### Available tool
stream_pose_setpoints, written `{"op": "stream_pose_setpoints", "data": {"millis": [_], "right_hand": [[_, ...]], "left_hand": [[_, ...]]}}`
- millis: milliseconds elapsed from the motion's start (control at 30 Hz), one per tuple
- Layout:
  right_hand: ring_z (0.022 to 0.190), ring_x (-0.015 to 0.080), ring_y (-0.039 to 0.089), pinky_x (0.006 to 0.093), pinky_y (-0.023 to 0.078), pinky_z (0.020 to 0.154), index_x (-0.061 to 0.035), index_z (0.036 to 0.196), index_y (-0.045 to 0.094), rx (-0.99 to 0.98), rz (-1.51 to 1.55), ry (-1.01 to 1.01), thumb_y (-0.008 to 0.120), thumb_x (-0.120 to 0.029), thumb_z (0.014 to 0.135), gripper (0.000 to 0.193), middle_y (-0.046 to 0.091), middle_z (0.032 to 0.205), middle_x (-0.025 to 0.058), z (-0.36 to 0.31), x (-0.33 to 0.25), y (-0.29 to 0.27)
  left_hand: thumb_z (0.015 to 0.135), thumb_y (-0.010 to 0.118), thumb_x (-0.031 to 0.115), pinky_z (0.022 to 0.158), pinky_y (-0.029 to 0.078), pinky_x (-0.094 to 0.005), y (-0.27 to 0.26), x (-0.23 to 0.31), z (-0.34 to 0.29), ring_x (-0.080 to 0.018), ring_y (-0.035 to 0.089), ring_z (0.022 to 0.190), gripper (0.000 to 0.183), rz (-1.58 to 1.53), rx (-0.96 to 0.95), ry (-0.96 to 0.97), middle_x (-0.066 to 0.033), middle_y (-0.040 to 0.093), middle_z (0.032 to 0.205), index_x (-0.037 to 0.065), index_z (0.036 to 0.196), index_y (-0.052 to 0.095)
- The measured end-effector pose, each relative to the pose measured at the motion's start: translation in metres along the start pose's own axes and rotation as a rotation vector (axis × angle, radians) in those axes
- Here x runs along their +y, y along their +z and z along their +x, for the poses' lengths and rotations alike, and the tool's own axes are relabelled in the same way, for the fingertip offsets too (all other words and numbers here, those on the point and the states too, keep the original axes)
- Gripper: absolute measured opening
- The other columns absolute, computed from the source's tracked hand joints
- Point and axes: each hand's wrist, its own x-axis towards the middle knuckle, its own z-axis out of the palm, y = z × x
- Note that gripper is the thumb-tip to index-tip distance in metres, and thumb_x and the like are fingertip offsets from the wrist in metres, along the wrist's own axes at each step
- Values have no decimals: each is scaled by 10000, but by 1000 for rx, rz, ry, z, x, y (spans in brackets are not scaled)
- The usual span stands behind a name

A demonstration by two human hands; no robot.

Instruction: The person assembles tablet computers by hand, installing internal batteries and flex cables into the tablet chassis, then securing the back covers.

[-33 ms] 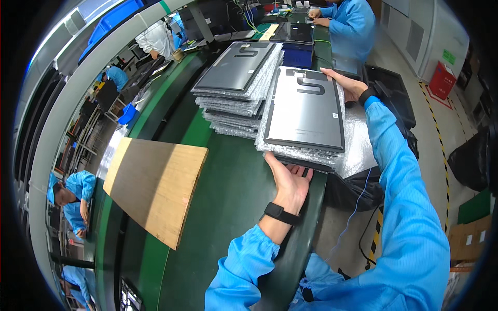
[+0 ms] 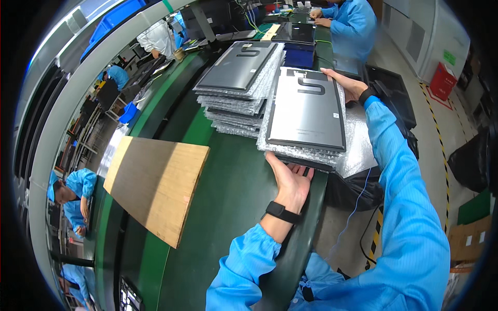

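Observation:
A stack of flat grey panels interleaved with bubble wrap (image 2: pixel 306 116) lies at the right edge of the green bench; its top panel has a shiny metal face and a dark S-shaped strip. My left hand (image 2: pixel 291 181) is palm up at the stack's near edge, thumb against the side and fingers curled underneath, partly hidden. At the far right corner, my right hand (image 2: pixel 348 85) grips the stack's edge, thumb on top; its other fingers are hidden. Close on the left stands a taller, similar stack (image 2: pixel 236 67), untouched.
A wooden board (image 2: pixel 155 181) lies on the green bench (image 2: pixel 223 228) to the left. Behind the stacks are a blue bin (image 2: pixel 298 54) and a person in blue (image 2: pixel 353 28). Black bags, a blue cable (image 2: pixel 355 207) and a dark screen (image 2: pixel 391 93) are at the right.

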Motion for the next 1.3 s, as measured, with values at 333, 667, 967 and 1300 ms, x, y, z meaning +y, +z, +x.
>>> {"op": "stream_pose_setpoints", "data": {"millis": [333, 667, 967, 1300], "right_hand": [[1269, 460, 538, 693, 424, 1008, -196, 1280, 614, -32, 40, -20, 473, -883, 851, 823, 573, 1360, 250, -53, 10, 38], [1490, 587, 187, 781, 224, 1110, -150, 1653, 190, -200, -36, -113, 413, -961, 779, 1213, 198, 1645, 315, -145, 9, 123], [1511, 565, 155, 774, 195, 1119, -150, 1661, 158, -259, -2, -98, 400, -940, 799, 1194, 197, 1664, 292, -181, 24, 168], [1515, 522, 198, 756, 198, 1125, -144, 1642, 252, -299, -45, -131, 399, -941, 805, 1165, 238, 1658, 271, -191, 13, 223]], "left_hand": [[753, 486, 942, 1108, 305, -468, -26, 9, -40, -235, 427, 1270, 1209, 22, 42, 7, -114, 440, 1335, -65, 1414, 387], [774, 539, 893, 1167, 277, -432, -109, 41, -126, -281, 400, 1307, 1348, 59, 55, 78, -201, 362, 1453, -175, 1516, 184], [857, 512, 835, 1151, 319, -401, -144, 37, -167, -268, 456, 1275, 1122, 47, 91, 194, -165, 446, 1410, -121, 1425, 359], [859, 434, 892, 1182, 300, -444, -181, 50, -205, -271, 417, 1335, 1173, -17, 109, 253, -159, 391, 1492, -78, 1505, 302]]}}
